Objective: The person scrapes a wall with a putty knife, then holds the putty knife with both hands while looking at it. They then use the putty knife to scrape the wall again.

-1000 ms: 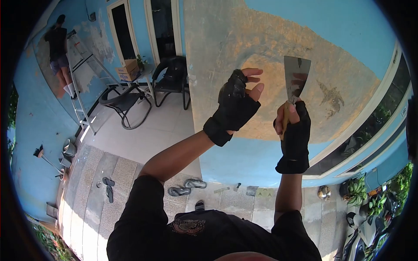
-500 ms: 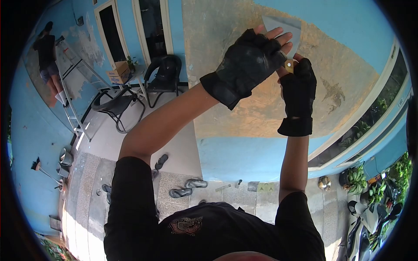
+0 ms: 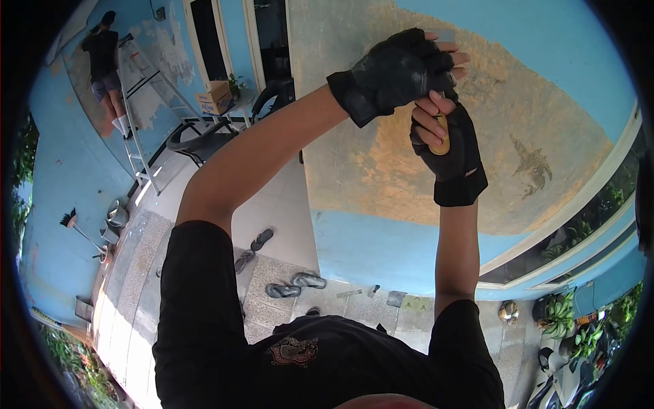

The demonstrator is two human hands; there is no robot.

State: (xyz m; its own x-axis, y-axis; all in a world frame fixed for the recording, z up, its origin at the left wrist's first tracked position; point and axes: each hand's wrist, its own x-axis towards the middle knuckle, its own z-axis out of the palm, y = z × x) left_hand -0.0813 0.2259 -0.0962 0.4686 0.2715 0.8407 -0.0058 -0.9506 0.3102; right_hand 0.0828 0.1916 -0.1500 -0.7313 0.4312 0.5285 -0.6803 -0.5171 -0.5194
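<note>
My right hand [image 3: 453, 140], in a black fingerless glove, is closed around the yellowish handle [image 3: 442, 136] of a wide-bladed scraper. The blade is mostly hidden behind my left hand; a small grey bit of it [image 3: 446, 34] shows above the fingers. My left hand [image 3: 409, 71], gloved the same way, lies over the blade with its fingers stretched out to the right. Both hands are up against the wall [image 3: 381, 160], where a large bare patch of grey and tan shows inside the remaining blue paint.
At the upper left, a person [image 3: 103, 61] stands on a ladder [image 3: 146, 85] by a patchy wall. Chairs [image 3: 194, 140] and a cardboard box [image 3: 214, 97] stand near them. Sandals [image 3: 283, 290] and small tools [image 3: 349, 294] lie on the floor below; potted plants [image 3: 558, 313] are at right.
My right hand has turned, so its fingers and the handle's end now face me. The blade shows far less beyond my left hand. The whole view has shifted slightly.
</note>
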